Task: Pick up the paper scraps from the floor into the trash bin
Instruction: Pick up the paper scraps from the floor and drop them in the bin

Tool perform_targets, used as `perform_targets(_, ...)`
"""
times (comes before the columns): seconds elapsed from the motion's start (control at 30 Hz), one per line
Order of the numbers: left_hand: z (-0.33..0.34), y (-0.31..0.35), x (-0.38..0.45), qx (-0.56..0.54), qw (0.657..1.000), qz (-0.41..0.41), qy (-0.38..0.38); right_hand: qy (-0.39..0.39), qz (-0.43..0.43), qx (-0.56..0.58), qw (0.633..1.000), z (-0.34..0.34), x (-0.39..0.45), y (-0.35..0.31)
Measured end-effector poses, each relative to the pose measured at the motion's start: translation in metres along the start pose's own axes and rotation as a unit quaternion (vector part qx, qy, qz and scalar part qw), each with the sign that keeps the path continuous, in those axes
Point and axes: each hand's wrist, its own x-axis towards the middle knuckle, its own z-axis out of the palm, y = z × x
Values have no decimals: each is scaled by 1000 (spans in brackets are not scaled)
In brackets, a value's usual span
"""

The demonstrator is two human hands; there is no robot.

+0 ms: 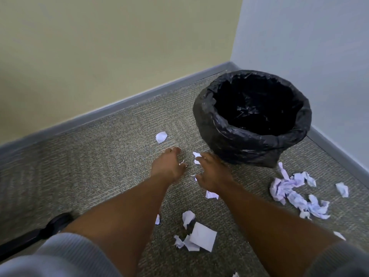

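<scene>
A trash bin [239, 134] with a black liner stands on the carpet near the room's corner, and its inside looks dark. White paper scraps lie around it. My left hand [166, 168] is low over the carpet with its fingers curled, and a small paper scrap [182, 162] shows at the fingertips. To its right, my right hand [214, 173] has its fingers spread, the tips touching a crumpled scrap [197, 157] just left of the bin. Another scrap [161, 136] lies beyond both hands.
A pile of crumpled paper [289, 189] lies right of the bin, with a single piece [342, 189] further right. Near me are a flat square piece [202, 236] and smaller scraps [188, 215]. A black object [50, 226] sits at lower left. Walls with grey baseboard close the corner.
</scene>
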Motion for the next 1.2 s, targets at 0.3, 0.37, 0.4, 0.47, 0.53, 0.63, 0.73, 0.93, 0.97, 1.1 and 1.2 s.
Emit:
perform_targets(0.3, 40, -40, 36, 14, 998, 55, -40, -43, 16, -23, 999, 33, 33, 10)
perform_targets(0.37, 48, -46, 43, -12, 998, 62, -27, -61, 6, -43, 997, 38, 39, 12)
perform_targets(0.4, 50, -47, 47, -22, 997, 70, -17, -69, 1, -52, 996, 40, 42, 13)
perform_targets(0.47, 49, -49, 57, -15, 996, 91, 23, -86, -4, -67, 994, 44, 47, 15)
perform_targets(0.53, 44, -53, 69, 26, 992, 94, 78, -92, -12, -75, 993, 45, 48, 18)
perform_targets(0.63, 37, -61, 84, 49, 991, 61, 107, -69, -26, -69, 995, 46, 46, 23)
perform_targets(0.73, 35, -69, 98, 42, 997, 30, 55, -23, -41, -78, 996, 48, 40, 30)
perform_targets(0.93, 33, -60, 106, -34, 999, 8, 21, 74, 5, -159, 985, 48, 13, 46)
perform_targets(0.97, 33, -56, 105, -38, 999, -1, 37, 70, 19, -155, 985, 48, 9, 46)
perform_targets(1.1, 28, -37, 97, -71, 997, -32, 30, 4, 104, -133, 986, 46, -3, 42)
perform_targets(1.2, 24, -32, 98, -80, 995, -64, -13, -19, 155, -78, 985, 43, -8, 40)
